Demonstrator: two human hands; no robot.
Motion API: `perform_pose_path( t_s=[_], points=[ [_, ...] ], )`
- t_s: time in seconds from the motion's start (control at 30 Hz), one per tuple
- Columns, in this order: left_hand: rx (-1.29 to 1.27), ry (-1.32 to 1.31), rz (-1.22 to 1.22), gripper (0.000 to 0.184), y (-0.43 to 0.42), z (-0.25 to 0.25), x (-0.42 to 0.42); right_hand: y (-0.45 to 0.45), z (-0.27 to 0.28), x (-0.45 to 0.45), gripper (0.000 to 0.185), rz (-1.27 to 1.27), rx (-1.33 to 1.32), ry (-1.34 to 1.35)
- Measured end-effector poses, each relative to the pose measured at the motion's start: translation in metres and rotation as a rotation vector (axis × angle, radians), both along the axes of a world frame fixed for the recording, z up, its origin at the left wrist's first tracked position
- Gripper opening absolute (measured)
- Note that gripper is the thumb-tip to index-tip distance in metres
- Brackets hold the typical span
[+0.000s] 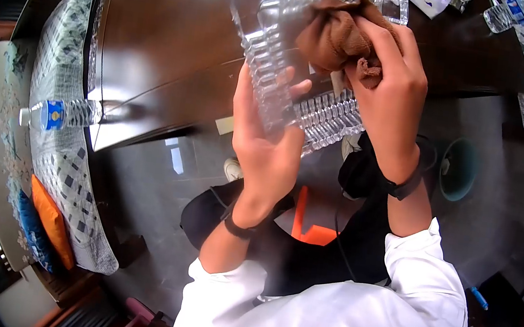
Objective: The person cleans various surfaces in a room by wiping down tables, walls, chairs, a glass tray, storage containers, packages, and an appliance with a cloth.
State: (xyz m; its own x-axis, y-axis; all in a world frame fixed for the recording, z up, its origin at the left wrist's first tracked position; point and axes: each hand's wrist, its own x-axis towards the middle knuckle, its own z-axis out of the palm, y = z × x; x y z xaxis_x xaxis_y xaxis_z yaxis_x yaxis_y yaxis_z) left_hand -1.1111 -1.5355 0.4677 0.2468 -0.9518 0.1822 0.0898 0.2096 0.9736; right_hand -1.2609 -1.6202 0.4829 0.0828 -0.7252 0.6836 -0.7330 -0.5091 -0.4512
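A clear ridged tray (269, 58), glass or plastic, is held up tilted over the near edge of a dark table. My left hand (267, 148) grips its near left corner, with the thumb on one side and fingertips showing through the clear wall. Bunched in my right hand (392, 81) is a brown cloth (338, 38), pressed against the inside of the tray. The fingers of that hand are bent round the cloth, and part of the tray behind it is hidden.
The dark wooden table (167, 32) spans the top. A water bottle (60, 116) lies at its left, by a patterned sofa cover (70, 39) with an orange cushion (52, 222). Another bottle (510, 14) is at top right. A greenish bin (458, 169) stands on the floor.
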Motion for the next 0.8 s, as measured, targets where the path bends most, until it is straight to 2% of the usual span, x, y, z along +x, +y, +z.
perform_pose_path(
  t_s=[0.13,0.27,0.3,0.4,0.5,0.53,0.57,0.6,0.63,0.7,0.8],
  points=[
    [0.017,-0.026,0.067,0.088,0.005,-0.001,0.002,0.015,-0.004,0.004,0.043,0.085,0.146,0.055],
    [0.025,-0.085,0.048,0.085,0.004,-0.006,0.008,0.022,-0.008,0.011,0.042,0.321,0.334,-0.068],
    [-0.002,-0.107,0.029,0.085,0.001,-0.009,0.011,0.018,-0.01,0.012,0.036,0.379,0.256,-0.059],
    [-0.059,-0.193,0.02,0.085,-0.003,-0.018,0.015,0.011,-0.009,0.025,0.039,0.466,0.19,-0.113],
    [-0.116,-0.328,0.081,0.088,-0.008,-0.023,0.017,0.0,-0.001,0.029,0.04,0.453,0.142,-0.1],
    [-0.093,-0.282,0.072,0.087,-0.007,-0.02,0.016,-0.003,0.001,0.03,0.039,0.441,0.123,-0.089],
    [-0.07,-0.237,0.06,0.087,-0.005,-0.016,0.016,-0.005,0.007,0.031,0.047,0.382,0.104,-0.065],
    [-0.045,-0.192,0.047,0.086,-0.005,-0.014,0.015,-0.01,0.012,0.031,0.048,0.36,0.086,-0.033],
    [-0.129,-0.226,0.088,0.086,-0.009,-0.016,0.014,-0.015,0.016,0.031,0.048,0.338,0.069,0.0],
    [-0.056,-0.125,0.07,0.087,-0.008,-0.011,0.016,-0.017,0.022,0.031,0.048,0.312,0.074,0.042],
    [-0.056,-0.017,0.116,0.089,-0.009,-0.014,0.012,-0.021,0.009,0.032,0.046,0.232,-0.057,0.077]
  ],
)
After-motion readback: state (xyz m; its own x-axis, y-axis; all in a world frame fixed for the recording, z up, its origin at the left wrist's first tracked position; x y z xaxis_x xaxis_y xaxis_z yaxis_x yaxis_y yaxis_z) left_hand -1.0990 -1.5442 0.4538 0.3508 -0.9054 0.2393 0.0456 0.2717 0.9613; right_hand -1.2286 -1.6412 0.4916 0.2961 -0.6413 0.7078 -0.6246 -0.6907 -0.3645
